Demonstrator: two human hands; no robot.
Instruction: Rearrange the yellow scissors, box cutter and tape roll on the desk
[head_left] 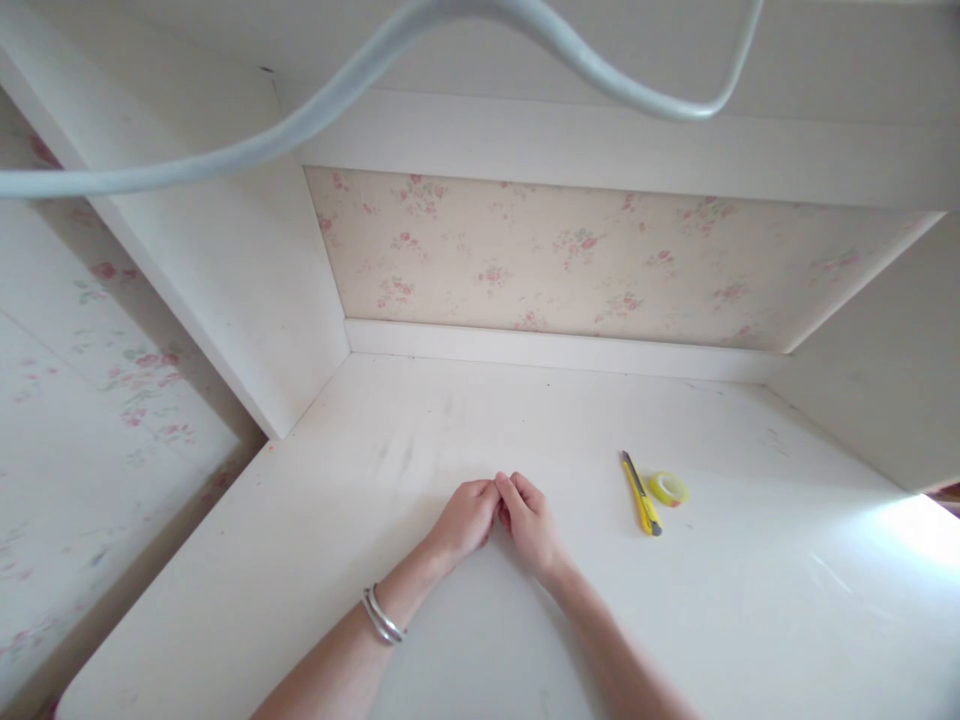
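My left hand and my right hand rest together on the white desk top, fingers curled in and touching at the thumbs and knuckles. Both are closed, and no object shows in either one. Two silver bangles circle my left wrist. Right of my right hand lies a yellow utility knife, tilted, with its dark tip pointing away from me. Just beside the knife is a small roll of yellowish tape lying flat.
White side panels stand left and right of the desk. A floral-papered back wall rises behind it under a white shelf. A pale curved cable or tube crosses the top of the view. Bright light falls at the right edge.
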